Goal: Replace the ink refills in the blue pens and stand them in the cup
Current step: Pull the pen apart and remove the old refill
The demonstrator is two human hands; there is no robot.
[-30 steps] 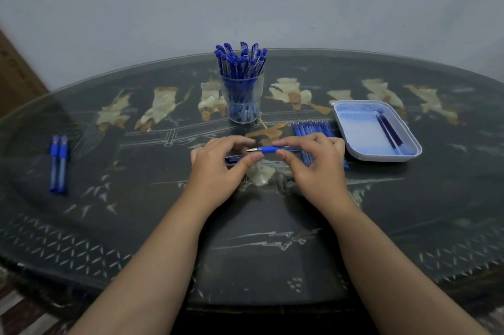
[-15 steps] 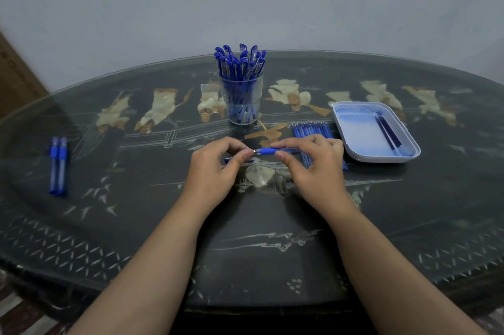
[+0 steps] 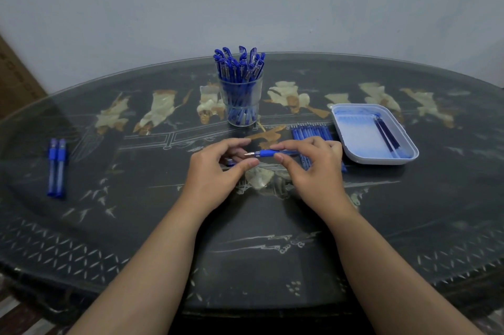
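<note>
Pen [image 3: 268, 153]: centre frame, tip leftward, pinched at its grip by right hand [image 3: 313, 171].
Left hand [image 3: 218, 174]: fingers curled around the tip; hold uncertain.
Cup [image 3: 241, 105]: upper centre, crowded; best tighten the tip snugly before slotting in.

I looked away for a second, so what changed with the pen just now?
The left hand opened its fingers and drew slightly left off the pen, baring its metal tip. The right hand still pinches the pen. Cup, tray, refills and the two pens at left stayed put.
</note>
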